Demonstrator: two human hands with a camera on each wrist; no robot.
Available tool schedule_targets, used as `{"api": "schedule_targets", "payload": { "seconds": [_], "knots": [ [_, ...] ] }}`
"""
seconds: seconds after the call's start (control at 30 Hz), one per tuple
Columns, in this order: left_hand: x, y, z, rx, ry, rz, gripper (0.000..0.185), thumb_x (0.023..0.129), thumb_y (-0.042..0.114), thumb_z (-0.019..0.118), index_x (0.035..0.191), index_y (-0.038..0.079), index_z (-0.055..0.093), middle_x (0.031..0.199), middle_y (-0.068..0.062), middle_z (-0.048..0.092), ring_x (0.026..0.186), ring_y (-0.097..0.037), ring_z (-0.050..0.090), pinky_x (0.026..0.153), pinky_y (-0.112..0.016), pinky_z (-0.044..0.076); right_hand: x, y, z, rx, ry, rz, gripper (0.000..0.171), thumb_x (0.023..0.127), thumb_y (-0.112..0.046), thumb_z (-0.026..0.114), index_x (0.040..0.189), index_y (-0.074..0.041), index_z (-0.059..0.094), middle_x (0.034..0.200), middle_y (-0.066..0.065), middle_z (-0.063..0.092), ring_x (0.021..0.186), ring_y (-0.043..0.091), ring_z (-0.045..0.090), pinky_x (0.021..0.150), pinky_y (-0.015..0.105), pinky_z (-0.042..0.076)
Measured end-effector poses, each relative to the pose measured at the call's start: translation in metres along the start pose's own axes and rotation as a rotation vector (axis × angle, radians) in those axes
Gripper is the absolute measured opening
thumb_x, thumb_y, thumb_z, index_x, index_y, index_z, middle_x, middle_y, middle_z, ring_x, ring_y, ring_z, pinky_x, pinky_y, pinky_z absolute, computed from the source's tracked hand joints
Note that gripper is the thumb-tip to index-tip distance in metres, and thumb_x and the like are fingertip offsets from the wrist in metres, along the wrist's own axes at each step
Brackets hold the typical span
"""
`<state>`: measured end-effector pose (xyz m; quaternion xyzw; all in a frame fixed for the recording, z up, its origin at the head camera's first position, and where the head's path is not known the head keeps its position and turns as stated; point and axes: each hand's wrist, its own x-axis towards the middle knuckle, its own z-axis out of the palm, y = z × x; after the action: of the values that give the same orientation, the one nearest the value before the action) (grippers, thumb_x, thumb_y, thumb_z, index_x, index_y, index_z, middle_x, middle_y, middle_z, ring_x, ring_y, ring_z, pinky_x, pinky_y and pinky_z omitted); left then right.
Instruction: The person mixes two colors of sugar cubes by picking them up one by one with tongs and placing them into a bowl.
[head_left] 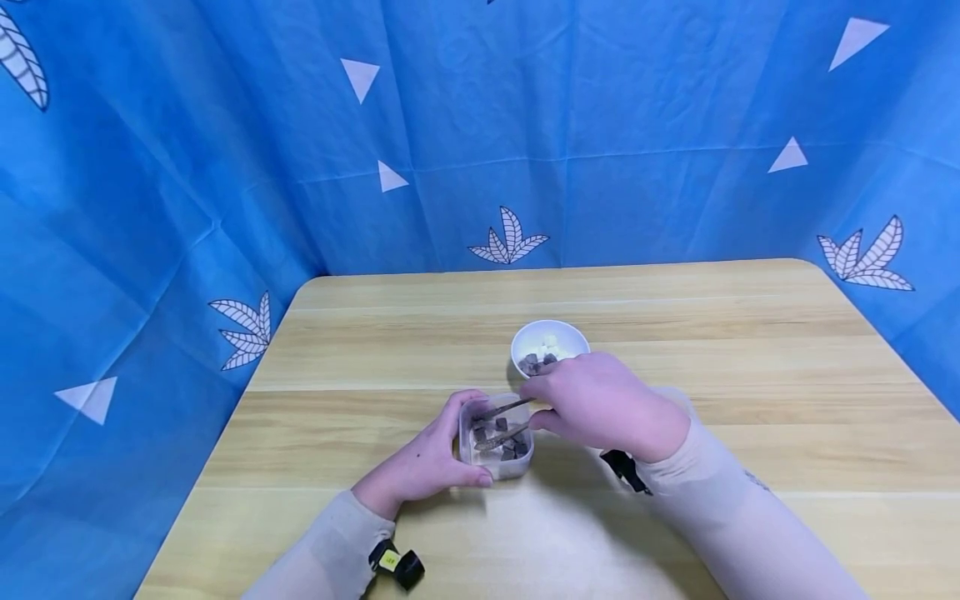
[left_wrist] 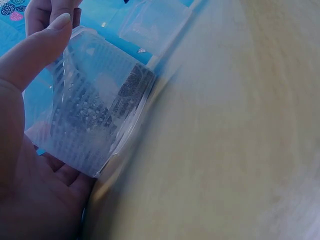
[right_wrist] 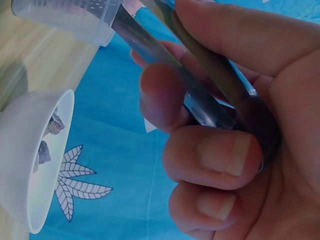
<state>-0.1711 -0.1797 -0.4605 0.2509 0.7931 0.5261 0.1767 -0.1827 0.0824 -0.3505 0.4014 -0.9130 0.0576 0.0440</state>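
Observation:
My left hand (head_left: 427,458) grips a small clear plastic container (head_left: 497,472) standing on the table, fingers along its far side and thumb at the near side. Dark brownish-grey cubes (head_left: 508,452) lie inside it. From the right, my right hand (head_left: 603,404) holds metal tongs (right_wrist: 200,65), the fingers curled round the two arms near their joined end. Both tong arms reach down into the container, spread apart, with several cubes around their tips. In the left wrist view the container's frosted wall (left_wrist: 85,135) blurs its contents.
Just beyond the container stands a white bowl (head_left: 522,333) with dark cubes (head_left: 530,363) and white pieces (head_left: 551,342) in it; my right hand overlaps its near rim. Another translucent container (left_wrist: 155,27) stands to the right, mostly behind my right forearm. A blue curtain (head_left: 465,108) hangs behind the wooden table (head_left: 360,333).

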Motion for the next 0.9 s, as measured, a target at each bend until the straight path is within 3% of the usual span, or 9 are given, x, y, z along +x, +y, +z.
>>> {"api": "schedule_targets", "payload": {
  "seconds": [0.27,0.67,0.9],
  "knots": [
    [-0.0001,-0.0003,-0.001,0.009,0.0,-0.002,0.105,0.071,0.025,0.093,0.152,0.017,0.026,0.151,0.002,0.043,0.134,-0.019,0.047,0.116,-0.049,0.029,0.0007,0.0021,0.0015,0.01,0.005,-0.008,0.015,0.086,-0.039,0.08,0.093,-0.029,0.072,0.079,-0.015,0.067,0.064,0.009,0.06,0.052,0.038,0.049],
    [-0.0006,-0.0019,-0.0016,0.003,-0.005,-0.022,0.108,0.071,0.027,0.092,0.154,0.018,0.024,0.145,-0.003,0.048,0.128,-0.02,0.052,0.113,-0.049,0.034,0.0003,0.0053,-0.0021,0.038,-0.004,-0.002,0.016,0.089,-0.041,0.077,0.095,-0.028,0.073,0.078,-0.015,0.066,0.062,0.007,0.057,0.052,0.037,0.048],
    [-0.0002,-0.0013,-0.0018,-0.011,-0.005,-0.004,0.104,0.071,0.025,0.093,0.152,0.019,0.027,0.148,0.001,0.045,0.13,-0.019,0.05,0.114,-0.049,0.033,0.0038,0.0036,0.0035,-0.013,0.018,-0.009,0.01,0.09,-0.036,0.076,0.088,-0.028,0.07,0.073,-0.013,0.065,0.062,0.011,0.06,0.053,0.04,0.05]
  ]
}}
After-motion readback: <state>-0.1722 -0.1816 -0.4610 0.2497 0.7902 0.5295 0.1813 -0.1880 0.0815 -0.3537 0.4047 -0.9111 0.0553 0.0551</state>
